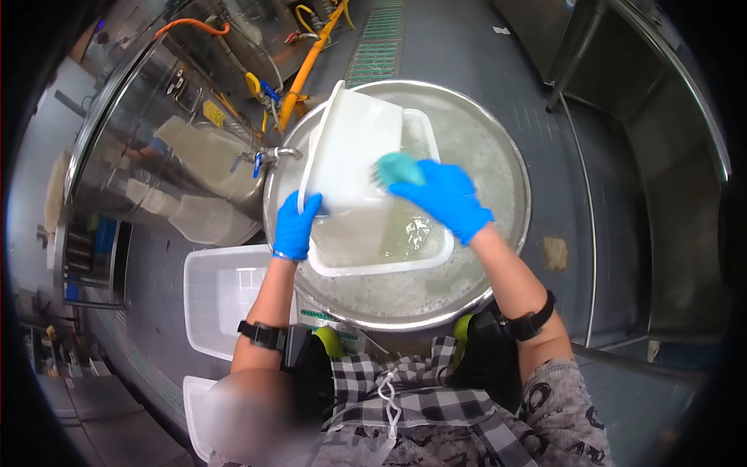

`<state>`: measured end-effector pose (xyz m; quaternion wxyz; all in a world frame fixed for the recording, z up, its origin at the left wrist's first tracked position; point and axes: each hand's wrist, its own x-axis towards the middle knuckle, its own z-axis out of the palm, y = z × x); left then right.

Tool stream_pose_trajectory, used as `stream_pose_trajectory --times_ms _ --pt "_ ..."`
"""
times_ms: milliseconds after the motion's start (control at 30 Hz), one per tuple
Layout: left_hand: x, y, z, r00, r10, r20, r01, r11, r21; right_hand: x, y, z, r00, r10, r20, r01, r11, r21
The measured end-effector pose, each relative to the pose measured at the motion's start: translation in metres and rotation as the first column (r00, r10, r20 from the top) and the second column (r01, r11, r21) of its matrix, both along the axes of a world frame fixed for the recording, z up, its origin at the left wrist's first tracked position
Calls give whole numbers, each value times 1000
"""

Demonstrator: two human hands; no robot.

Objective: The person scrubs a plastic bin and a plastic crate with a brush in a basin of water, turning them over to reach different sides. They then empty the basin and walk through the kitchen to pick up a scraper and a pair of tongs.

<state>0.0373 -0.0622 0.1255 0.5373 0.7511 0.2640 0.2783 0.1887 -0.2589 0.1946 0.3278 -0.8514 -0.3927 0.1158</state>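
Note:
My left hand (pixel 294 227), in a blue glove, grips the rim of a white plastic tub (pixel 358 140) that is tilted on its side. In my right hand (pixel 447 194), also gloved in blue, is a teal scrub brush (pixel 400 170), its bristles facing the tub's outer wall and slightly blurred. Another white tub (pixel 381 270) sits under the tilted one, with its rim showing and cloudy water inside. Both are within a large round metal basin (pixel 523 194) of soapy water. Whether the bristles touch the wall is hard to tell.
A metal tap (pixel 280 154) with a blue handle juts over the basin's left edge. An empty white crate (pixel 222 300) stands on the floor at the lower left, with another white container (pixel 196 412) below it. A steel table frame (pixel 572 62) stands at the right.

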Motion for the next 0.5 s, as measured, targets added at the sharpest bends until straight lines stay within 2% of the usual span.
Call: stream_pose_trajectory --times_ms 33,67,133,167,200,233,300,367,400,433,500 --pt "-12 -4 -2 999 -35 -24 35 999 -4 -13 14 5 989 121 81 -114 990 -83" --pt "-25 -6 -6 999 -31 -24 31 999 -10 -22 28 5 989 125 79 -118 989 -89" --pt "-48 -6 -15 989 -117 -94 119 993 14 -28 52 1 862 479 168 -432 866 -252" --pt "-57 -6 -17 989 -116 -91 117 993 6 -12 65 -6 857 460 230 -404 879 -254" --pt "-66 -4 -17 985 -146 -92 146 989 -6 14 80 -15 905 317 282 -303 948 -96" --pt "-74 -2 -20 981 -169 -93 168 986 -20 42 96 -4 946 287 150 -271 955 -116" --pt "-80 17 -29 979 -166 -119 169 985 18 77 113 3 972 158 175 -142 984 -103" --pt "-83 41 -39 979 -170 -111 161 983 -84 54 127 4 934 313 171 -267 932 -246" --pt "-85 47 -39 985 -159 -72 140 966 -216 23 128 -7 871 391 296 -373 920 -116" --pt "-86 50 -37 986 -147 -74 127 967 -222 -15 127 -20 792 442 420 -488 873 1" --pt "-85 52 -25 978 -206 16 201 932 -302 -66 132 4 684 690 235 -613 719 -328"
